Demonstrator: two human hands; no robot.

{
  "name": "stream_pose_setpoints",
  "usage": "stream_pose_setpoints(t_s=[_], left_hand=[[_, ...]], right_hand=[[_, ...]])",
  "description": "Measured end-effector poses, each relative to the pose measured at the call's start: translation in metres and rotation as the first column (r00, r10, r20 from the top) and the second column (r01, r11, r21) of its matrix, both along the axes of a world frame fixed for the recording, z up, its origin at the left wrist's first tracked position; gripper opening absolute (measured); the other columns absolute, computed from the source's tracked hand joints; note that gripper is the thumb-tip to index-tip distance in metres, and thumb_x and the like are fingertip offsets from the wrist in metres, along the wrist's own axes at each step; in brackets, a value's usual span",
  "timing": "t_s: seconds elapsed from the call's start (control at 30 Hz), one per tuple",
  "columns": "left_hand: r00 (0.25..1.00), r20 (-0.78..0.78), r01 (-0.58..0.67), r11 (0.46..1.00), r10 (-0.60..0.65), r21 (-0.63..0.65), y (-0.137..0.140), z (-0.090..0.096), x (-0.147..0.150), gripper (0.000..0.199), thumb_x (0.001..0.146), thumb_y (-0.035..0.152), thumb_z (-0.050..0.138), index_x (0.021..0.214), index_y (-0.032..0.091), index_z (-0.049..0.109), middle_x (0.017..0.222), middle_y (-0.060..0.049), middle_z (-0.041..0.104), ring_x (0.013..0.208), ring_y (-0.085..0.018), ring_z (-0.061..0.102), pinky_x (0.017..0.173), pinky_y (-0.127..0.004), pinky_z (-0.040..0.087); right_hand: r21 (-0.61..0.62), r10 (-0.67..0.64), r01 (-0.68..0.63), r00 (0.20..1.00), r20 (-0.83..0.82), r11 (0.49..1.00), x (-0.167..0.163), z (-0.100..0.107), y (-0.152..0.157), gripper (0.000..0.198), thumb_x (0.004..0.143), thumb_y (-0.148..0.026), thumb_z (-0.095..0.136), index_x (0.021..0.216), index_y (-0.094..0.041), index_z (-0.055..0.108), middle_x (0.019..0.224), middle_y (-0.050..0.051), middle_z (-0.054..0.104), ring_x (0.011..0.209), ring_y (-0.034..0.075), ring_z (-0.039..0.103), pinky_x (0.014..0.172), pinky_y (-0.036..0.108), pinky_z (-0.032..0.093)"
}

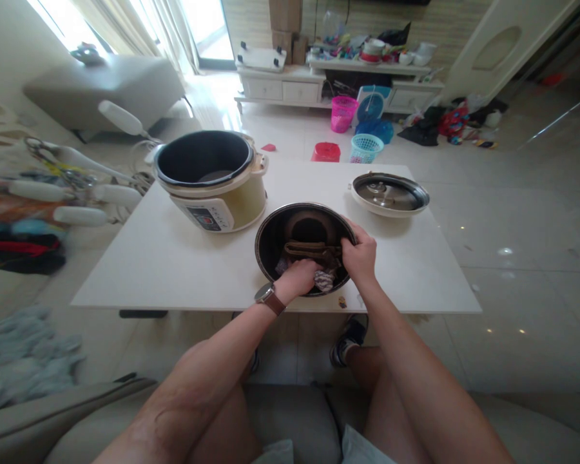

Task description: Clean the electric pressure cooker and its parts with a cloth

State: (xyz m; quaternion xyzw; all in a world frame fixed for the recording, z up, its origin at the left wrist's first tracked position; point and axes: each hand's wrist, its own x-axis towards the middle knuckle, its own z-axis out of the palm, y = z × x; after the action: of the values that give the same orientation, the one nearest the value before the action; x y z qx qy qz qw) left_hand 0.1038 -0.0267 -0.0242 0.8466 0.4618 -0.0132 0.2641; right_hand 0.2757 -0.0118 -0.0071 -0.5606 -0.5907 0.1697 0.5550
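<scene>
A dark inner pot (276,233) is tilted toward me near the front edge of the white table. My right hand (361,252) grips its right rim, fingers closed over the edge. Inside the pot, my left hand (297,278), with a watch on the wrist, is closed on a cloth (324,280) with a light-and-dark pattern; its fingertips are partly hidden. Brown folded fabric (309,250) lies just beyond that hand, against the pot's inside. To the left stands the electric pressure cooker body (244,205), uncovered. Its detached lid (391,205) rests inner side up at the right.
The white table (140,277) carries all of these, with a small sticker-like figure (342,301) at its front edge. Beyond it on the floor are baskets, a red stool (326,152) and bags. White-handled metal frames (77,158) stand at the left. A sofa is beneath me.
</scene>
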Motion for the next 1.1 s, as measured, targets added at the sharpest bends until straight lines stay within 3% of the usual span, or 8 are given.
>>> stream_pose_setpoints(t_s=[1.1], left_hand=[[1.0,0.017,-0.001,1.0,0.001,0.002,0.0005,-0.0045,-0.0004,0.051,0.094,0.004,0.054,0.129,0.03,0.079,0.131,-0.012,0.078,0.127,-0.03,0.073,0.115,-0.047,0.051]], right_hand=[[-0.008,0.006,-0.006,1.0,-0.009,1.0,0.0002,0.0003,0.0,0.057,0.076,-0.011,0.054,0.123,-0.027,0.082,0.131,0.0,0.08,0.126,0.027,0.074,0.121,0.05,0.052]])
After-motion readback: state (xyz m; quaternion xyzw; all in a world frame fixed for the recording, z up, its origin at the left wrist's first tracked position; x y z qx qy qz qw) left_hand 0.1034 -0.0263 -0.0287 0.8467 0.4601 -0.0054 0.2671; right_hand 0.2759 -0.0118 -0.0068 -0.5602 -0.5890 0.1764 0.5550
